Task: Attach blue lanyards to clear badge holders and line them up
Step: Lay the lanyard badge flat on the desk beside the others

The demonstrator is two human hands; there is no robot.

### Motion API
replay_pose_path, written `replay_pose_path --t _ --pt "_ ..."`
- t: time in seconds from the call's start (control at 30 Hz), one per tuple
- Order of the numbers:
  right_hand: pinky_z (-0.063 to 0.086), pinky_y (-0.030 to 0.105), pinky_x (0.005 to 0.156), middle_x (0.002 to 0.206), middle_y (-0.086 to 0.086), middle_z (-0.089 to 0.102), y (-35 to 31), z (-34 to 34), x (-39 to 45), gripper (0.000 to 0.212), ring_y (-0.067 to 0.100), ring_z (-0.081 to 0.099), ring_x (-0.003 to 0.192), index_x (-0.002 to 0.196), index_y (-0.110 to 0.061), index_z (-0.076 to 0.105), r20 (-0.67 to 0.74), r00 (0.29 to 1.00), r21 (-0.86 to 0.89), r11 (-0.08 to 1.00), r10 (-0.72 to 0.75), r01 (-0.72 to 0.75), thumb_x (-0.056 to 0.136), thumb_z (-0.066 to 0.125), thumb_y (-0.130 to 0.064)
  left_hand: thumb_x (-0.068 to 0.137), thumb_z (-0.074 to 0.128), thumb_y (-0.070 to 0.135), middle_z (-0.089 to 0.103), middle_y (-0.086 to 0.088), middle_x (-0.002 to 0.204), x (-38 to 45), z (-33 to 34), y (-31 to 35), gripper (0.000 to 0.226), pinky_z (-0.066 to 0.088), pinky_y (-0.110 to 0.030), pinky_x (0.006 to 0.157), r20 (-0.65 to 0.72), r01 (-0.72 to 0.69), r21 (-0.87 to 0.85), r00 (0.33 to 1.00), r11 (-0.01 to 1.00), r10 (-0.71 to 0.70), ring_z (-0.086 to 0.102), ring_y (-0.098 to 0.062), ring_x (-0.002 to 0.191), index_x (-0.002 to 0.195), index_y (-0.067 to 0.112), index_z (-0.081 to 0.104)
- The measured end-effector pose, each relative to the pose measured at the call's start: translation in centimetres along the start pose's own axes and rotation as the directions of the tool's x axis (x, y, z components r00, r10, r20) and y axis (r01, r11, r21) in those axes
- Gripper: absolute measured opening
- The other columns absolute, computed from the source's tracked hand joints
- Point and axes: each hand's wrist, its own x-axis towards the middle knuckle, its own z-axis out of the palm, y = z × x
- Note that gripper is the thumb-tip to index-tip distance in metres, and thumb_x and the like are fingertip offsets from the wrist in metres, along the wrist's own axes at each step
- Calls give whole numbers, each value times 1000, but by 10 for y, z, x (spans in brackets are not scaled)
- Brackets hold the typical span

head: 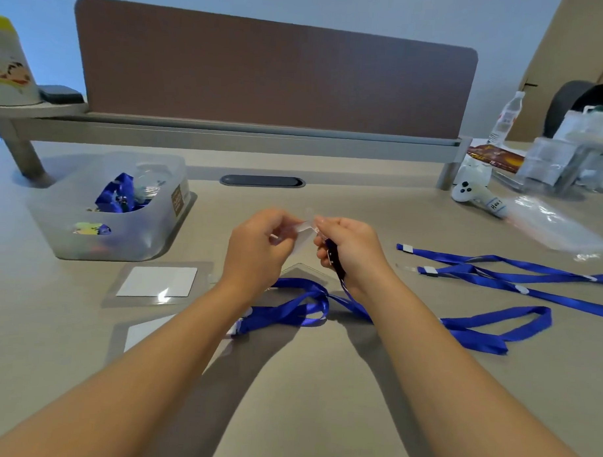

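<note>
Above the middle of the desk, my left hand [258, 247] pinches a clear badge holder [301, 237] by its top edge. My right hand [350, 250] pinches the clear strap end of a blue lanyard [290, 310] against the holder's top. The lanyard's ribbon drops from that hand and loops on the desk under my wrists. Two more clear badge holders with white cards lie flat at left: one [158, 285] beside my left wrist, one [135, 335] partly hidden under my left forearm. Loose blue lanyards [497, 272] lie at right.
A translucent bin [149, 236] holding blue lanyards and clear holders stands at the left. A brown divider panel [274, 73] runs along the desk's back. A white controller [472, 196], a clear plastic bag [553, 227], water bottles and a clear organiser crowd the back right.
</note>
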Motion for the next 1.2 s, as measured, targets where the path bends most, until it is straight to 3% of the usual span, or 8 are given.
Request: replay_pose_path --t 0.2,0.33,0.53,0.73,0.83,0.93,1.07,1.2 --pt "44 16 55 69 2 57 -12 19 20 12 9 50 59 88 -8 61 103 993 -11 999 -52 53 88 51 -2 81 57 4 65 -16 95 16 -16 -16 18 38 -7 62 -87 6 9 996 1000 -5 51 -15 77 98 3 62" --pt "45 20 63 71 2 57 -21 27 33 23 10 51 63 108 1 61 113 990 -59 994 -89 96 87 52 3 82 55 4 65 -18 101 28 -22 -20 25 38 -9 64 -123 -9 38 992 999 14 50 -14 80 107 6 58" --pt "48 19 62 67 3 58 -34 29 44 22 11 53 61 72 -15 59 189 975 -94 986 -115 134 86 54 2 83 53 3 64 -18 103 41 -27 -20 30 39 -13 65 -144 -13 63 989 998 22 51 -17 82 112 10 55" --pt "47 19 58 69 8 57 -35 29 44 21 14 54 59 71 -7 57 327 945 -98 994 -19 54 89 49 0 82 53 -2 63 -21 104 36 -37 -26 28 43 -22 67 -119 -86 258 986 962 120 54 -23 83 107 6 59" --pt "46 20 57 69 8 56 -33 31 42 17 14 54 59 74 -6 56 354 934 -30 999 45 -36 90 49 -5 79 56 0 67 -22 92 29 -42 -35 25 45 -27 67 -50 -144 409 982 901 179 62 -35 77 102 7 63" --pt "49 17 52 68 6 60 -27 34 42 17 12 56 56 76 -7 58 336 939 -51 997 71 -58 89 54 -17 74 59 2 69 -20 81 22 -43 -37 23 45 -25 63 13 -183 484 979 855 203 64 -32 66 96 7 65" --pt "49 15 48 65 7 59 -18 36 40 16 9 56 48 74 -6 60 305 949 -36 997 78 -71 88 56 -11 73 63 -2 69 -20 81 16 -42 -36 25 44 -24 62 52 -197 492 979 848 197 64 -32 66 95 8 65" --pt "49 19 55 67 8 59 -15 33 39 18 12 56 55 71 -6 60 297 954 -14 999 34 -31 88 54 -4 78 62 7 66 -16 101 16 -37 -31 27 45 -28 71 18 -96 333 995 938 95 61 -28 86 105 11 61"
